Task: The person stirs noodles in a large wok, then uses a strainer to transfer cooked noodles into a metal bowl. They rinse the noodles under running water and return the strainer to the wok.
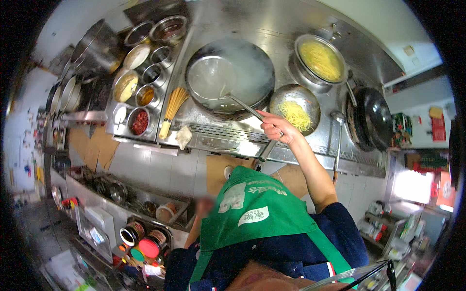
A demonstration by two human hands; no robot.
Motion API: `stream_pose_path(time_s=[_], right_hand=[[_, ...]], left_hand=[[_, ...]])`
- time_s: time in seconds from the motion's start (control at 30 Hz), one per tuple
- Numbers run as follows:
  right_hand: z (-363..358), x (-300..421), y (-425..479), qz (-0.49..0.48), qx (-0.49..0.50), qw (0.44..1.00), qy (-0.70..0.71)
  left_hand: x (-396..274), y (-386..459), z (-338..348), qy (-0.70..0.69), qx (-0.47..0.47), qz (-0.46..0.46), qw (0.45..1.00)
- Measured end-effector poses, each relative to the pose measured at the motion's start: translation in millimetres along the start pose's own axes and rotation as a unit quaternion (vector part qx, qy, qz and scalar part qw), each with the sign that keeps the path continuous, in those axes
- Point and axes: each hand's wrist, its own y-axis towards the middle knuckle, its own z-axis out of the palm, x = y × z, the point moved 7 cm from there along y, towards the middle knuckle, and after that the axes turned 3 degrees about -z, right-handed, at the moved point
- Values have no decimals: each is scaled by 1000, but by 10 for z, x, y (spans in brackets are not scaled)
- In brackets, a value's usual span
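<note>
My right hand (pixel 278 128) grips the handle of a wide, round metal strainer (pixel 213 78), which lies over the cloudy liquid in a large steaming wok (pixel 251 65). Close beside that hand, a perforated metal bowl (pixel 278 96) holds pale yellow shreds (pixel 296 116). Behind it stands a metal pot (pixel 300 58) with more yellow shreds in liquid. My left hand (pixel 204 206) is low at my side by the green apron (pixel 262 218); it is blurred, and whether it holds anything cannot be told. A bamboo wok brush (pixel 174 111) lies left of the wok, near a crumpled cloth (pixel 184 137).
Metal containers of seasonings, among them dried red chilies (pixel 139 122), stand at the left. To the right are a ladle (pixel 338 134) and stacked dark woks (pixel 371 116). The steel counter's front edge (pixel 225 147) runs before me. Jars (pixel 149 247) stand on a lower-left surface.
</note>
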Motion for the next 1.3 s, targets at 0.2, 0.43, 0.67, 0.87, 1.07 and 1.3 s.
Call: stream_pose_path(time_s=[0.2,0.43,0.67,0.87,1.07,1.3], right_hand=[[130,59,-994,-162,-122,974,-100],[-526,-107,-2163,-288,-440,610,-592],[-1092,29,-2428,-217,-453,648,-572],[-1667,533,-3009,-311,-350,683,-561],[-1877,1156,-3279,-325,-269,621,-660],[-1791,2501,-2923,-390,-300,468,-734]], left_hand=[[-1158,-61,956,-72,172,149,971],[-2432,-384,3144,39,360,60,930],[-2578,-312,4255,81,415,-74,903],[-2378,-1510,4497,67,264,-81,959],[-2804,-2290,5041,54,228,34,972],[-4689,-2192,6106,145,146,268,941]])
